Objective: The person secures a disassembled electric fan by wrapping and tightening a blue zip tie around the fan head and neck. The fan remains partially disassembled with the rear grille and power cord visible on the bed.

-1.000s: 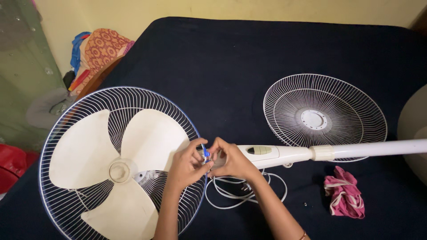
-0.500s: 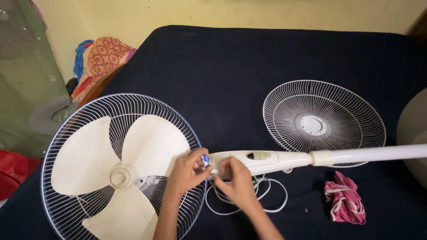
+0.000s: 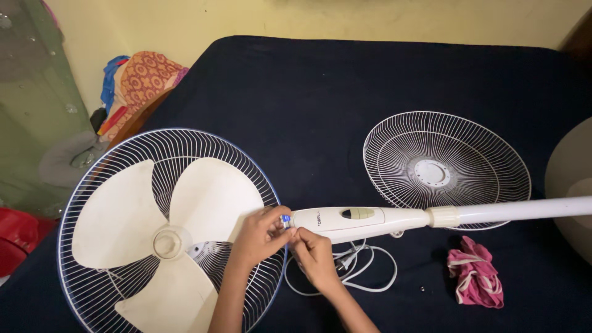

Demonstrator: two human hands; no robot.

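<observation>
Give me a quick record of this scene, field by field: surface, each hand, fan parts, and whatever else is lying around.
Surface: dark blue bedsheet
Left hand: fingertips at the small blue part on the pole's end
Right hand: pinching at the same spot
Fan pole: white, lying flat
Rear grille with blades: left, lying flat
Loose front grille: right, partly under pole
Cord: white, coiled below pole
Cloth: pink, crumpled

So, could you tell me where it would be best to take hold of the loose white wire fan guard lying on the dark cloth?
Probably at the outer rim of the loose white wire fan guard, coming from its far side. It lies flat, its near edge is under the white fan pole, and the thick ring gives fingers a firmer hold than the thin spokes.
</observation>
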